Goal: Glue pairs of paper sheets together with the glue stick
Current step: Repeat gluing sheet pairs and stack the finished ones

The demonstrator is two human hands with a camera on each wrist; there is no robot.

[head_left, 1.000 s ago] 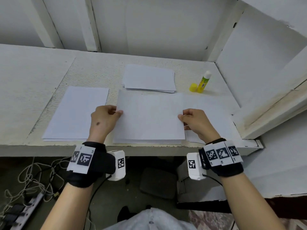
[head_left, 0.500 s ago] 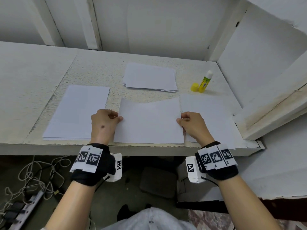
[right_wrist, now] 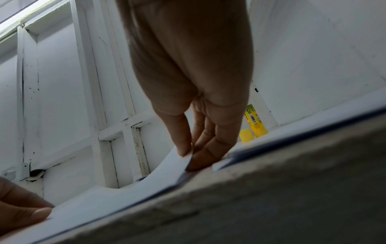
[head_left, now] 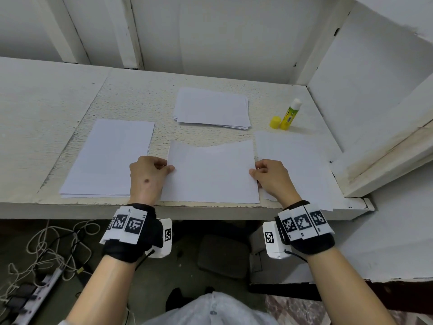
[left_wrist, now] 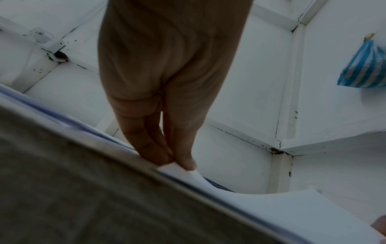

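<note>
**Two hands hold a sheet by its side edges**

Two hands grip one white sheet (head_left: 210, 174) at the near edge of a white table (head_left: 131, 95). The left hand (head_left: 147, 177) pinches the sheet's left edge between thumb and fingers (left_wrist: 154, 153). The right hand (head_left: 271, 177) pinches the right edge the same way, thumb on top and fingers (right_wrist: 204, 156) beneath. The sheet sags in the middle, so its far edge curves downward between the two raised corners. Its near part lies over the table's front edge, and the wrist views show another sheet edge just under it.

Left of the held sheet lies a stack (head_left: 110, 158) of white paper, flat on the table, with the left hand just beside its right edge. Right of the held sheet lies a second pile (head_left: 297, 165), partly under the right hand. A third, slightly fanned pile (head_left: 213, 107) sits farther back, near the middle of the table.

At the back right, well apart from the hands, the glue stick (head_left: 290, 113) stands upright with its white tip exposed. Its yellow cap (head_left: 275, 121) stands on the table, touching or just beside it.

Each wrist carries a black band with printed square markers. Under the table are cables (head_left: 46, 249) on the floor.
</note>
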